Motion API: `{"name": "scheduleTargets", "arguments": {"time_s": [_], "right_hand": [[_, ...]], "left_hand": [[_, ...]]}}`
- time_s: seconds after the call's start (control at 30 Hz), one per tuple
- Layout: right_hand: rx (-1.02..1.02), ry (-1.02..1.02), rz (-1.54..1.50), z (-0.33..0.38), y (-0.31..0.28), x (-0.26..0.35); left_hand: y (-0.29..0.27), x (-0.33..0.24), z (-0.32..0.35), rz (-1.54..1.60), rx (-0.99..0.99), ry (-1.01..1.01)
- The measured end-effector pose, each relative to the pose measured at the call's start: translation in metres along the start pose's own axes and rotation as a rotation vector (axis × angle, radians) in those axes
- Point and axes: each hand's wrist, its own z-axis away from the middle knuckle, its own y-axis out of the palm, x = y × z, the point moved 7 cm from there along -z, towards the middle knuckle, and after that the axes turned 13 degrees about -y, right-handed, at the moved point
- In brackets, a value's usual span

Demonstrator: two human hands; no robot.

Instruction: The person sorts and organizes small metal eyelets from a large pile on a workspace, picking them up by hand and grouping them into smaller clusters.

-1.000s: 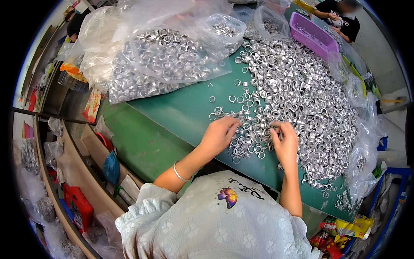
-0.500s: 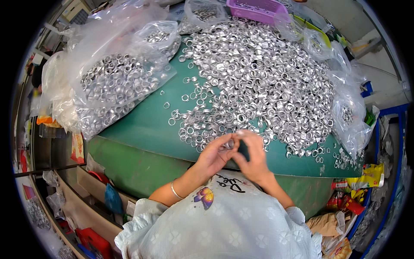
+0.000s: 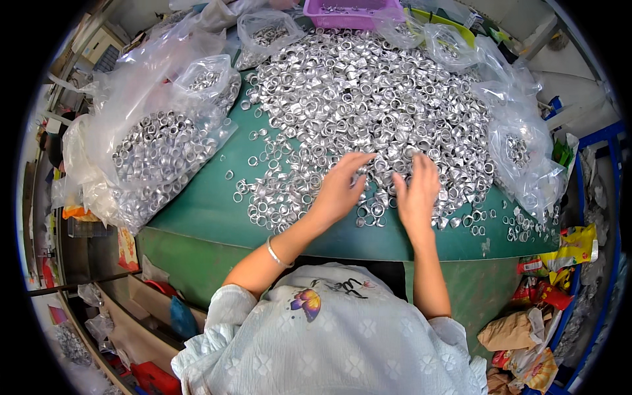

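Observation:
A wide heap of silver metal rings (image 3: 375, 99) covers much of the green tabletop (image 3: 191, 210). My left hand (image 3: 339, 191) reaches over the near part of the heap, fingers stretched forward and thumb apart. Some rings show beside its thumb, but I cannot tell whether it touches them. To its right, my right hand (image 3: 418, 194) lies over the heap's near edge. Its fingers point forward and its thumb stands apart; nothing shows in its grasp. Between the hands are several loose rings (image 3: 370, 214).
On the left lies a large clear plastic bag of rings (image 3: 164, 148). A purple basket (image 3: 352, 18) stands at the back, beside a yellow-green tray (image 3: 444, 25). Another clear bag (image 3: 526, 155) lies at the right edge. Wooden drawers (image 3: 141, 296) stand at lower left.
My hands were together close to my body, with a ring or rings at the left fingers. Now they are apart and farther forward over the heap. The view has shifted too.

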Motion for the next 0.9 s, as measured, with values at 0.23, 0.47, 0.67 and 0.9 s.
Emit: {"name": "scheduleTargets", "arguments": {"time_s": [0.23,0.47,0.67,0.9], "right_hand": [[0.096,-0.057,0.122,0.011,0.026,0.025],[0.143,-0.214,-0.058,0.023,0.034,0.061],[0.161,-0.356,-0.225,0.020,0.046,0.089],[0.012,-0.290,-0.467,0.017,0.012,0.056]], "left_hand": [[0.026,0.000,-0.015,-0.400,0.158,0.054],[0.003,0.003,0.014,-0.399,0.076,-0.022],[-0.017,0.016,0.035,-0.323,-0.039,-0.104],[-0.033,0.004,0.034,-0.286,-0.170,-0.127]]}}
